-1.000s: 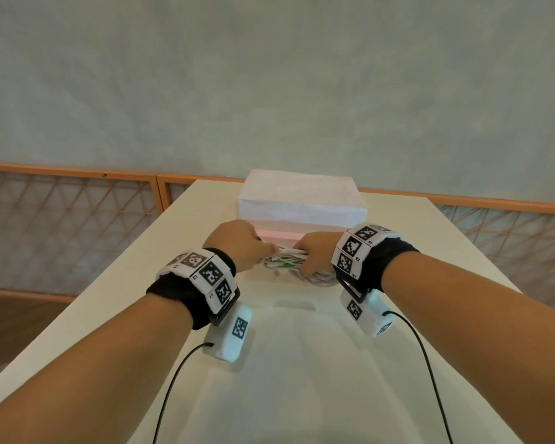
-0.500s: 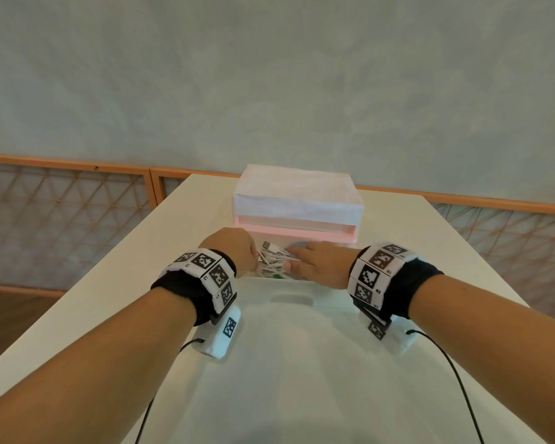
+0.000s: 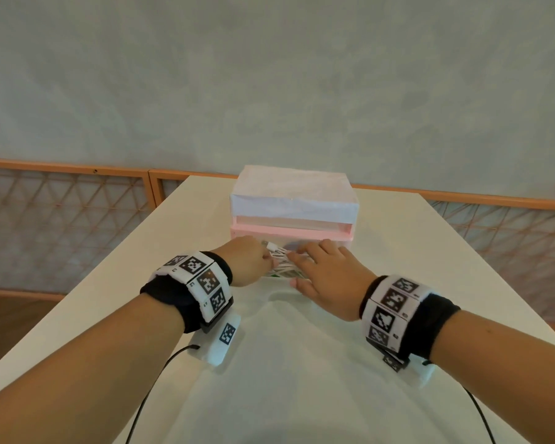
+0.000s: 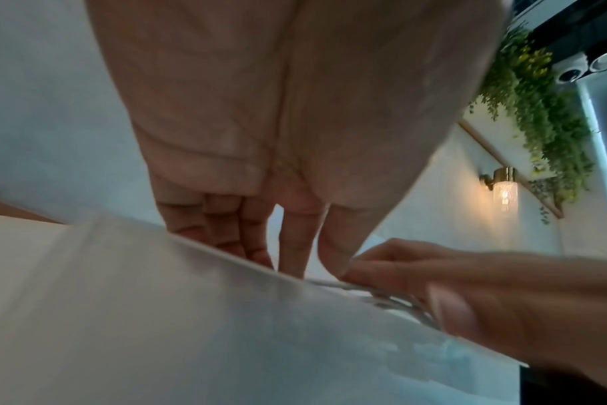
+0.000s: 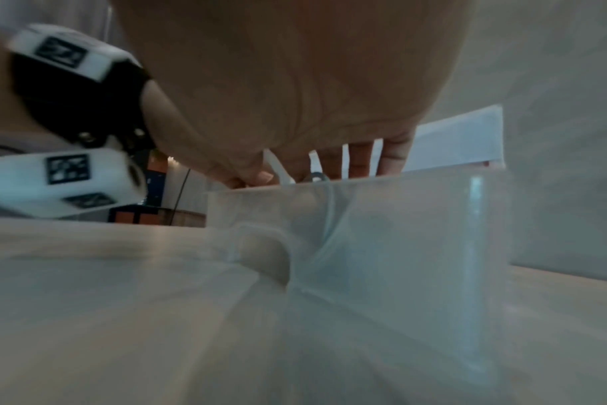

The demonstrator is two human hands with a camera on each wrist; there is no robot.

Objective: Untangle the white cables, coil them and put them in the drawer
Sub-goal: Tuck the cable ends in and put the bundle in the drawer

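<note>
A bundle of white cables [image 3: 282, 267] lies inside the translucent drawer [image 3: 289, 296], which is pulled out of the pink and white drawer unit [image 3: 292, 200]. My left hand [image 3: 265, 256] reaches down at the bundle's left side and pinches a cable end; its fingertips are hidden behind the drawer [image 4: 191, 301] rim in the left wrist view. My right hand [image 3: 302, 267] lies spread on top of the cables, fingers straight. In the right wrist view the right hand's fingers [image 5: 361, 159] dip past the drawer [image 5: 381, 233] wall beside a cable strand [image 5: 278, 164].
The drawer unit stands at the far middle of a white table [image 3: 430, 251]. A pale sheet [image 3: 302, 363] covers the table between my forearms. Black camera leads [image 3: 151, 389] trail from both wrists. An orange lattice railing [image 3: 61, 219] runs behind the table.
Both hands have lowered the cable bundle into the open drawer. The right hand let go of its grip and flattened on top of the cables. The view has tilted down.
</note>
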